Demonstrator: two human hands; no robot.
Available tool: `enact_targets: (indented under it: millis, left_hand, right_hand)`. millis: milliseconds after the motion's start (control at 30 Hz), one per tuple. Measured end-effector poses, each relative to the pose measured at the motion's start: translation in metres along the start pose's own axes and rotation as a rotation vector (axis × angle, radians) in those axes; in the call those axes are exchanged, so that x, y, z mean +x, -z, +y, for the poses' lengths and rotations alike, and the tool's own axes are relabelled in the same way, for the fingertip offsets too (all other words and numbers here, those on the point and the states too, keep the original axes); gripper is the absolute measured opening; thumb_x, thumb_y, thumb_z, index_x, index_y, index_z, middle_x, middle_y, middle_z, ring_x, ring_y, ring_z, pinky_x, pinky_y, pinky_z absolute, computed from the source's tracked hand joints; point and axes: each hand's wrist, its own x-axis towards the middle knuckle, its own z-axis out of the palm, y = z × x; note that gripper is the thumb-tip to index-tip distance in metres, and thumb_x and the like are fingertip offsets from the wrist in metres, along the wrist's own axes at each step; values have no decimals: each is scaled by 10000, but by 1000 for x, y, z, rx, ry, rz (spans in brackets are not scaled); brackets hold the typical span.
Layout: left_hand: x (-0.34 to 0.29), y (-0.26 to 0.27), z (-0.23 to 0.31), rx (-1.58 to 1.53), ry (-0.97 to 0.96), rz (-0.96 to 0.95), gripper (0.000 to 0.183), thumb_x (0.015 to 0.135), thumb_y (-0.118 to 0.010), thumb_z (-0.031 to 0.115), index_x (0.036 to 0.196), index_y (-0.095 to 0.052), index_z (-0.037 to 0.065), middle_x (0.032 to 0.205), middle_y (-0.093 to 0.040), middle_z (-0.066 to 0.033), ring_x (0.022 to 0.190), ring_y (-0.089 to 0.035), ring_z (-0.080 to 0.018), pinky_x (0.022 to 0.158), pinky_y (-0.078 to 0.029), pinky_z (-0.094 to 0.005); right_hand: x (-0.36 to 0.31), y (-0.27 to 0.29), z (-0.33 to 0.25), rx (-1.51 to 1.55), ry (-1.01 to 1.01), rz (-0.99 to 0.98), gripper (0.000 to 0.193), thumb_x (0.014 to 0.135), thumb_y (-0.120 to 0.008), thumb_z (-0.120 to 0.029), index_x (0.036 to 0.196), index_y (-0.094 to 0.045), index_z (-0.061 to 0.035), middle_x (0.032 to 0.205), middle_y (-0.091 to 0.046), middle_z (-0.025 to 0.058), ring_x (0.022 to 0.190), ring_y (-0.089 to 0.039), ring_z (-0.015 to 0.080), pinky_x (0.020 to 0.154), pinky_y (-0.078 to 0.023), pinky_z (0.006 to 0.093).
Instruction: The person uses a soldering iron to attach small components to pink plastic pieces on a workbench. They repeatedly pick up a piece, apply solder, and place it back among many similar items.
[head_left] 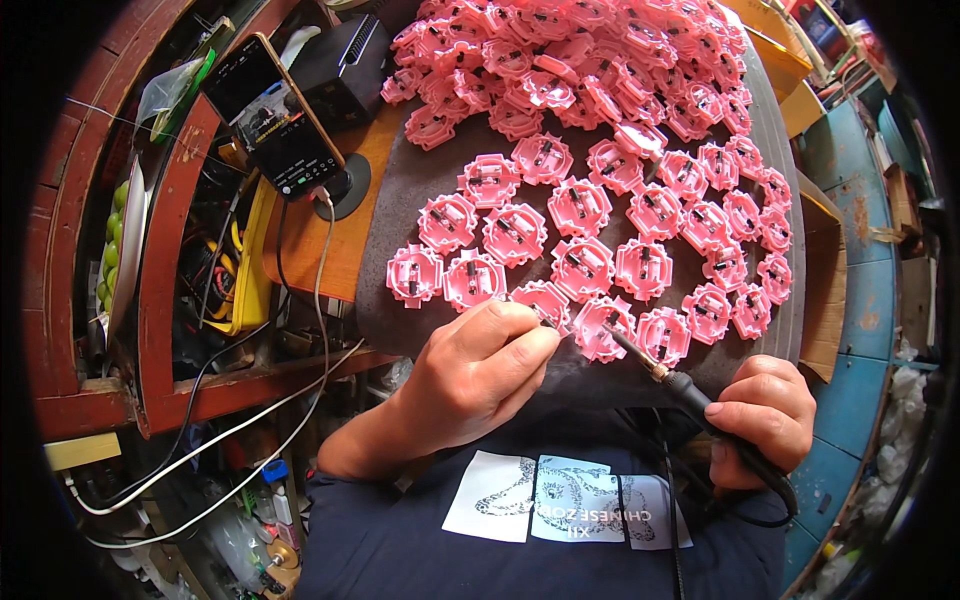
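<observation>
- Dark mat [420, 180] on a wooden bench [340, 240], covered in pink parts [580, 210] laid in rows, heaped at rear
- Phone [275, 115] propped left; white plate [128, 245] holds green fruit [112, 250]
- Left hand [475, 375] pinches wire at the nearest part [600, 325]
- Right hand [765, 415] clenched on iron [690, 395], tip on that part

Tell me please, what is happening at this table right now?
A person sits at a dark mat covered with many pink plastic parts, some in rows, the rest piled at the far side. The right hand holds a soldering iron, its tip at the pink part nearest the person. The left hand pinches something thin, too small to identify, beside that part. A phone on a stand is at the left, with a white cable plugged in.
</observation>
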Motion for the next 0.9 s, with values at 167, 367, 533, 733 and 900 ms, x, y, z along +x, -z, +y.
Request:
enact_targets:
  millis: [167,367,533,733,900]
  left_hand:
    - [-2,0,3,-63,21,-54,274,797,-803,-72,1041,-696,-5,904,-655,-119,770,-684,-277,668,-569,-361]
    - [10,-15,10,-125,-92,-97,304,769,-799,-84,1043,-684,-19,926,-638,-124,753,-660,-273,631,-549,-365]
    - [23,-35,13,-51,-172,-204,320,726,-787,-62,1030,-695,-19,949,-641,-114,751,-663,-264,611,-544,-360]
    - [32,-46,11,14,-178,-212,278,718,-781,-53,979,-699,-4,925,-647,-100,755,-669,-261,615,-546,-357]
    - [34,-47,10,14,-159,-218,284,719,-780,-64,984,-701,2,915,-647,-95,762,-674,-267,628,-550,-366]
  right_hand:
    - [-6,1,-3,-25,2,64,326,704,-766,-133,1007,-718,-22,738,-645,103,551,-571,234,529,-462,343]
    - [-30,13,-3,-63,19,172,282,795,-725,-167,1016,-685,3,704,-623,105,510,-526,204,476,-407,326]
    - [-51,19,-8,-85,2,197,264,812,-708,-150,1021,-685,10,704,-626,109,519,-531,203,477,-403,325]
    - [-49,18,-11,-85,-39,183,294,769,-737,-108,1033,-693,11,709,-628,116,529,-558,223,491,-452,333]
    - [-48,14,-6,-64,-66,174,279,742,-747,-110,992,-707,7,712,-637,116,508,-559,215,474,-444,326]
